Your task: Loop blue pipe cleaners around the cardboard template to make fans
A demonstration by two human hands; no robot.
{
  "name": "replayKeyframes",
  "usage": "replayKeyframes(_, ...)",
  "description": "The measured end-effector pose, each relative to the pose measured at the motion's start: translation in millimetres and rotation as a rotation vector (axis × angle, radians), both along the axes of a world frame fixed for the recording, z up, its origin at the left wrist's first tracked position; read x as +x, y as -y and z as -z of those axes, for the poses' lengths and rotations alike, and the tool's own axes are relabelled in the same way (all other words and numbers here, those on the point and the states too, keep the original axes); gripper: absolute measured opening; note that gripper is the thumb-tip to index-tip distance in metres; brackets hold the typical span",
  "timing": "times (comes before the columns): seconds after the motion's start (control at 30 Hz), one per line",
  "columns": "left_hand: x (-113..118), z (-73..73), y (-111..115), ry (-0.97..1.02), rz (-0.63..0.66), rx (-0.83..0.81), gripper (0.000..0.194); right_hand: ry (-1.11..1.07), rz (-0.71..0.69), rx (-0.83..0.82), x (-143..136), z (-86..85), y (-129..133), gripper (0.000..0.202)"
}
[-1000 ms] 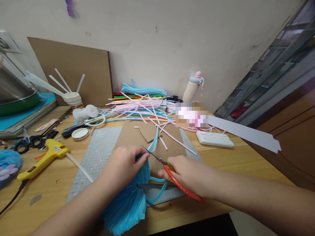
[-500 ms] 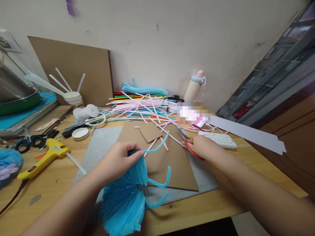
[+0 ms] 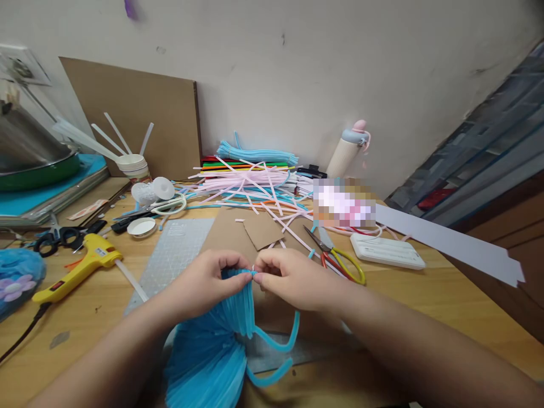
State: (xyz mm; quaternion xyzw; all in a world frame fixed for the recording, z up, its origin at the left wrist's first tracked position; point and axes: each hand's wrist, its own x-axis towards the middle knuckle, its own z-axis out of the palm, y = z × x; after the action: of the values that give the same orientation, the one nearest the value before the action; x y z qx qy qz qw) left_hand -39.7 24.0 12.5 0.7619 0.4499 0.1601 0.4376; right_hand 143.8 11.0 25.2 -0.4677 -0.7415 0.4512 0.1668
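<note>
My left hand is closed on the upper edge of a blue pleated piece made of many pipe cleaners, which hangs below it past the table's front edge. My right hand meets it fingertip to fingertip, pinching a blue pipe cleaner at that edge. A blue tip shows beyond the right knuckles. Two more loose blue ends curl out to the right, lower down. Beside the right hand, scissors with red and yellow handles lie on the table, blades pointing away.
A cardboard sheet lies on a grey cutting mat. Pink pipe cleaners are heaped behind. At left lie a yellow glue gun and black scissors. A bottle and a white power strip-like block stand right.
My right hand has put the scissors down on the table and come left to the blue piece, pinching beside my left hand. The view has shifted slightly.
</note>
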Motion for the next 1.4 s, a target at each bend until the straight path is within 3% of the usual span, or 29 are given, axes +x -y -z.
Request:
replayKeyframes(0.1, -0.7, -1.4, 0.4, 0.013, 0.025, -0.023, 0.023, -0.156, -0.082, -0.365, 0.0, 5.4, -10.8, 0.010)
replayKeyframes(0.2, -0.5, -2.9, 1.5, 0.037, 0.053, -0.061, 0.025, -0.237, -0.154, -0.445, 4.0, 7.7, -17.3, 0.009)
replayKeyframes(0.3, 0.9, -1.9, 2.0, 0.086, 0.042, -0.091, 0.027, -0.164, -0.163, -0.173, 5.7, 9.9, -15.4, 0.010)
replayKeyframes(0.43, 1.9, 2.8, -0.3, 0.110, 0.031, -0.135, 0.026, 0.097, -0.211, 0.467, 4.2, 13.4, -5.8, 0.016)
replayKeyframes(0.53, 1.4, 6.0, -2.6, 0.093, 0.033, -0.130, 0.025, 0.254, -0.307, 0.805, 2.9, 17.4, -0.5, 0.017)
replayKeyframes(0.63, 1.1, 8.3, -3.8, 0.091, 0.029, -0.133, 0.024, 0.359, -0.355, 0.961, 2.2, 21.9, 0.3, 0.022)
replayKeyframes(0.73, 0.5, 11.8, -5.4, 0.089, 0.028, -0.147, 0.023, 0.402, -0.396, 0.989, 1.6, 24.5, -2.5, 0.024)
replayKeyframes(0.87, -5.1, 19.9, -12.7, 0.093, -0.034, -0.150, 0.027, 0.405, -0.265, 0.831, 3.0, 22.0, -8.9, 0.020)
replayKeyframes(1.03, -19.5, 23.2, -26.6, 0.277, -0.283, -0.351, 0.028, 0.062, 0.234, 0.721, 19.7, 18.7, -15.1, 0.027)
replayKeyframes(1.13, -27.1, 23.6, -33.3, 0.475, -0.390, -0.555, 0.022, -0.181, 0.408, 0.411, 33.8, 22.5, -19.7, 0.028)
replayKeyframes(1.2, -29.5, 26.3, -36.6, 0.590, -0.413, -0.643, 0.018, -0.293, 0.329, 0.101, 38.9, 27.1, -22.3, 0.025)
replayKeyframes(1.27, -29.0, 30.1, -38.8, 0.701, -0.420, -0.665, 0.014, -0.388, 0.145, -0.161, 38.5, 32.3, -22.0, 0.021)
replayKeyframes(1.33, -25.5, 32.7, -39.7, 0.808, -0.452, -0.676, 0.010, -0.511, -0.031, -0.325, 33.2, 37.0, -18.1, 0.030)
replayKeyframes(1.4, -19.9, 32.7, -39.5, 0.888, -0.534, -0.708, 0.009, -0.666, -0.113, -0.461, 26.1, 40.4, -12.6, 0.047)
